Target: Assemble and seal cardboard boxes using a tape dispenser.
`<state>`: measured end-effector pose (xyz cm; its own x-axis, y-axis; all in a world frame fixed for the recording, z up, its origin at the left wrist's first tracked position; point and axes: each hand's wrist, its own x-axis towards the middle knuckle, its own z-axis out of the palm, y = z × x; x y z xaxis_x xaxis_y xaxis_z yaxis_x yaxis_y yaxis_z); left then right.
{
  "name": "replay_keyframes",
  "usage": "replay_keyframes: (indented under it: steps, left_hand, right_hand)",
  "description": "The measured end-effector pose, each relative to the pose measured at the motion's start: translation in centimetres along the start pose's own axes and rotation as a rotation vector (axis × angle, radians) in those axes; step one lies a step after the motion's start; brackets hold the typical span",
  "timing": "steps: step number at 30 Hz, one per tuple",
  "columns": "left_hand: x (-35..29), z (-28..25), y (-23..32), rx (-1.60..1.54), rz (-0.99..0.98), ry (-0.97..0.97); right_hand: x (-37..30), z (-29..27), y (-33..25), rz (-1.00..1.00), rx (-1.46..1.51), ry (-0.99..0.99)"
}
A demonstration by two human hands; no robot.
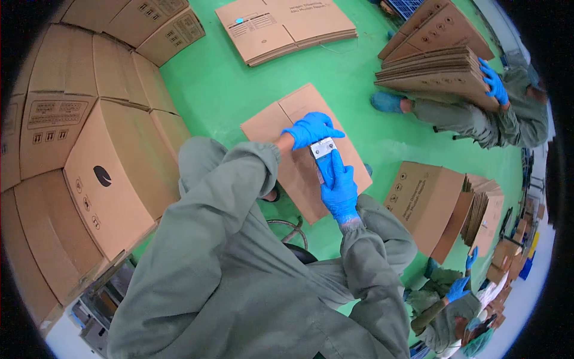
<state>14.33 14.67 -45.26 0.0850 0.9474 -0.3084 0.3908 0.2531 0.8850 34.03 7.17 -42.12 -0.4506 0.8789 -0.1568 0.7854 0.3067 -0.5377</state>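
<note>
A brown cardboard carton (287,166) lies in front of me, turned at an angle between my knees. My right hand (339,194), in a blue glove, is closed around a blue hand tool with a silver metal end (323,148), its index finger stretched along the tool. Two screw heads show on the metal; the tool's exact kind is unclear. My left hand (313,129), also gloved in blue, rests over the carton just beyond the metal end, with a finger stretched to the right. Its palm side is hidden.
Stacked cartons (113,161) wall the left side. Flattened cartons (287,27) lie on the green floor ahead. At right, a person (478,113) holds a bundle of folded cardboard (439,75). Another person (448,305) sits lower right near an open carton (423,200) with cardboard inside.
</note>
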Motion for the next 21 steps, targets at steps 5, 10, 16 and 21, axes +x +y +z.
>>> replay_keyframes:
  steps: [5,10,16,21]
  left_hand:
    - [1.0,-2.8,-3.8,0.213,0.024,0.393]
    - [4.3,-15.6,-11.0,0.477,-0.060,0.620]
    - [8.1,-8.9,-20.3,0.624,-0.031,0.191]
    - [6.6,-6.6,-22.1,0.590,-0.452,0.401]
  right_hand:
    - [2.2,-1.9,-3.1,-0.057,-0.056,-0.129]
    - [8.3,-1.8,-8.5,-0.044,-0.165,-0.354]
    - [12.5,0.2,-10.3,-0.035,-0.322,-0.531]
    - [12.3,0.4,-10.2,-0.051,-0.299,-0.535]
